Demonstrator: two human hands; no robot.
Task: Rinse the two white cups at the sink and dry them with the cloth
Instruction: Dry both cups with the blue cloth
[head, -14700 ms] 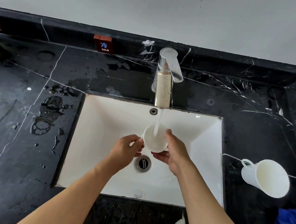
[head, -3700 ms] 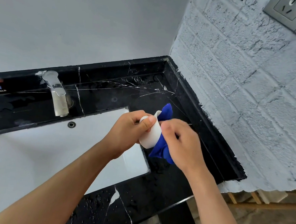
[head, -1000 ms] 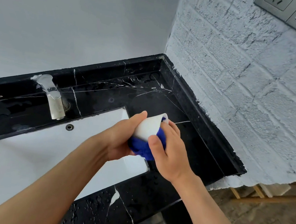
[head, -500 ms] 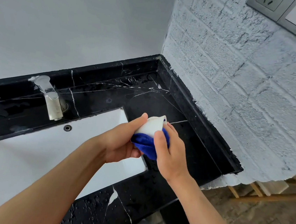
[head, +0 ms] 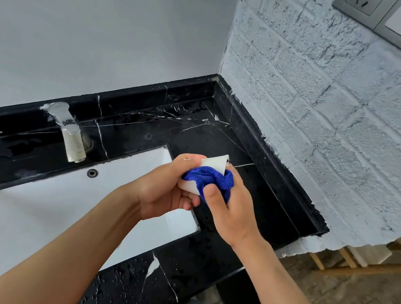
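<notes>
My left hand (head: 166,188) grips a white cup (head: 214,164) above the right edge of the white sink (head: 40,209). A blue cloth (head: 207,178) is bunched against the cup, and my right hand (head: 231,209) holds it there with the thumb on the cloth. Most of the cup is hidden by the cloth and my fingers. Only one cup is in view.
The tap (head: 69,133) stands behind the sink with no water running. The black marble counter (head: 221,134) is wet and ends at a white brick wall (head: 322,115) on the right. A wall socket (head: 358,3) sits high up. Wooden slats (head: 356,257) show below the counter's right end.
The cloth has moved up over the side of the cup, and my right thumb has slid lower. Both hands stay over the sink's right edge.
</notes>
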